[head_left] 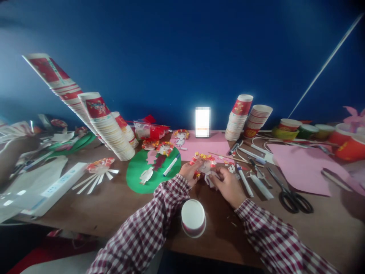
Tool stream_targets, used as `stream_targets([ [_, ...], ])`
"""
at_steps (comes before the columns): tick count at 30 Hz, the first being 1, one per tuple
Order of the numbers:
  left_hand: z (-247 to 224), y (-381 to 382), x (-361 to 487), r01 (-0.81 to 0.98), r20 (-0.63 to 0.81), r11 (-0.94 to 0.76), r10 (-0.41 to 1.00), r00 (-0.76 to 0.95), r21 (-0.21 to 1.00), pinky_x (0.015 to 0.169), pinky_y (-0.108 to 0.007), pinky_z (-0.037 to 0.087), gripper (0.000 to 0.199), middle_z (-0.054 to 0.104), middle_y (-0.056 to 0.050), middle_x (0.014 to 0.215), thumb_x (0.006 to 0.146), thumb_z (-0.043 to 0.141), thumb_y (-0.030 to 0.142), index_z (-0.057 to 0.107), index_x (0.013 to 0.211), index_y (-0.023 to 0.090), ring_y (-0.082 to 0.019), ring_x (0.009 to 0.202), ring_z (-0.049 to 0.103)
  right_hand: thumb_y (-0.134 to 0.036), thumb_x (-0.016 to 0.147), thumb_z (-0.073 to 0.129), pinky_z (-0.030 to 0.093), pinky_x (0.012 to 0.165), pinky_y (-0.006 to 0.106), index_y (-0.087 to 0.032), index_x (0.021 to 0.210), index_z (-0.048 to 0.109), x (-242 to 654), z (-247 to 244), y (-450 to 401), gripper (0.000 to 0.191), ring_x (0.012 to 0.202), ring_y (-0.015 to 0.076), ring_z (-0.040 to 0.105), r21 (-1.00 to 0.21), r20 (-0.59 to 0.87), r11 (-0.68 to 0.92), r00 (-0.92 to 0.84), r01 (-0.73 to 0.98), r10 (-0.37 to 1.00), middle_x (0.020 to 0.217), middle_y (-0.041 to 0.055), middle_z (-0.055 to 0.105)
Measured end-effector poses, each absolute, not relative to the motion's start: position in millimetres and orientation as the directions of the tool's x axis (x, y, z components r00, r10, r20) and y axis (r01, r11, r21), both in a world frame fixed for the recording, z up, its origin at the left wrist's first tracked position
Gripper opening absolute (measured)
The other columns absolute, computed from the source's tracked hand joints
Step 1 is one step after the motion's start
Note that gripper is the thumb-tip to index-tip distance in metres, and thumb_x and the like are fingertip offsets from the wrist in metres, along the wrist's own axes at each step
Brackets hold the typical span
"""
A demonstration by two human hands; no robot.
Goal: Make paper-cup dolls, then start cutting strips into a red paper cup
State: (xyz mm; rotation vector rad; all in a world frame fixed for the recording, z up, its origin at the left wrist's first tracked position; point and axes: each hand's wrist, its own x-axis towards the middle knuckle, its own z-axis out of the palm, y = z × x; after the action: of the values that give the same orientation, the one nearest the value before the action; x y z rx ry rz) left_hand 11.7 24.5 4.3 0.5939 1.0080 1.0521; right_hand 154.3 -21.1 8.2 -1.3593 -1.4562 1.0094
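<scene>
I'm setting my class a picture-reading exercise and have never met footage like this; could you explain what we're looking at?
There is no machine: these are a person's bare left hand and right hand, in checked sleeves. The one picture comes from a camera worn on the head, looking forward and down. Both hands hold a paper figure trimmed in red and yellow. On the table, a paper cup stands between the forearms; around are scissors, a green paper circle and stacks of paper cups.
</scene>
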Motion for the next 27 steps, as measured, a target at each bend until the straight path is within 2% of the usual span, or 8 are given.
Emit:
stream_targets([
  [6, 2.3, 24.5, 11.5, -0.409, -0.374, 0.388, 0.92, 0.119, 0.826, 0.058, -0.026, 0.047, 0.015, 0.066, -0.004, 0.07, 0.067, 0.07, 0.03, 0.065, 0.076, 0.019, -0.016, 0.062, 0.06, -0.034, 0.074, 0.059, 0.051, 0.059, 0.029, -0.016, 0.084, 0.057, 154.2, 5.6, -21.4, 0.021, 0.068, 0.0204, 0.066, -0.958, 0.064, 0.068, -0.023, 0.279, 0.998, 0.077, 0.008, 0.069],
  [11, 3.0, 25.1, 13.1, -0.412, -0.295, 0.3, 0.952, 0.077, 0.86, 0.059, -0.027, 0.048, 0.017, 0.067, -0.006, 0.071, 0.063, 0.072, 0.028, 0.066, 0.072, 0.016, -0.016, 0.063, 0.061, -0.034, 0.074, 0.06, 0.05, 0.065, 0.03, -0.015, 0.09, 0.058, 153.7, 4.9, -20.2, 0.025, 0.073, 0.0199, 0.065, -0.969, 0.07, 0.074, -0.025, 0.235, 0.997, 0.081, 0.0076, 0.069],
  [15, 5.1, 23.9, 14.0, -0.398, -0.235, 0.231, 0.971, 0.039, 0.888, 0.066, -0.028, 0.05, 0.027, 0.068, -0.008, 0.07, 0.056, 0.078, 0.03, 0.066, 0.071, 0.011, -0.017, 0.064, 0.062, -0.035, 0.074, 0.058, 0.049, 0.062, 0.028, -0.015, 0.087, 0.059, 154.2, 8.9, -18.6, 0.024, 0.072, 0.0192, 0.063, -0.983, 0.028, 0.029, -0.01, 0.179, 1.0, 0.078, 0.0063, 0.068],
  [19, 7.3, 21.8, 15.1, -0.4, -0.212, 0.21, 0.977, 0.039, 0.892, 0.066, -0.027, 0.05, 0.036, 0.069, -0.009, 0.074, 0.053, 0.08, 0.032, 0.068, 0.076, 0.007, -0.016, 0.066, 0.063, -0.034, 0.074, 0.056, 0.046, 0.056, 0.026, -0.014, 0.081, 0.062, 154.2, 11.5, -17.5, 0.022, 0.065, 0.0177, 0.061, -0.987, -0.008, -0.003, -0.03, 0.159, 1.0, 0.073, 0.0055, 0.068],
  [27, 5.6, 22.6, 17.8, -0.407, -0.222, 0.208, 0.975, 0.013, 0.889, 0.064, -0.026, 0.05, 0.027, 0.068, -0.007, 0.069, 0.055, 0.078, 0.028, 0.066, 0.072, 0.01, -0.015, 0.062, 0.062, -0.034, 0.073, 0.057, 0.047, 0.058, 0.026, -0.014, 0.083, 0.066, 153.1, 10.8, -19.4, 0.024, 0.066, 0.0179, 0.062, -0.992, -0.009, -0.001, -0.058, 0.126, 0.998, 0.074, 0.0056, 0.069],
])
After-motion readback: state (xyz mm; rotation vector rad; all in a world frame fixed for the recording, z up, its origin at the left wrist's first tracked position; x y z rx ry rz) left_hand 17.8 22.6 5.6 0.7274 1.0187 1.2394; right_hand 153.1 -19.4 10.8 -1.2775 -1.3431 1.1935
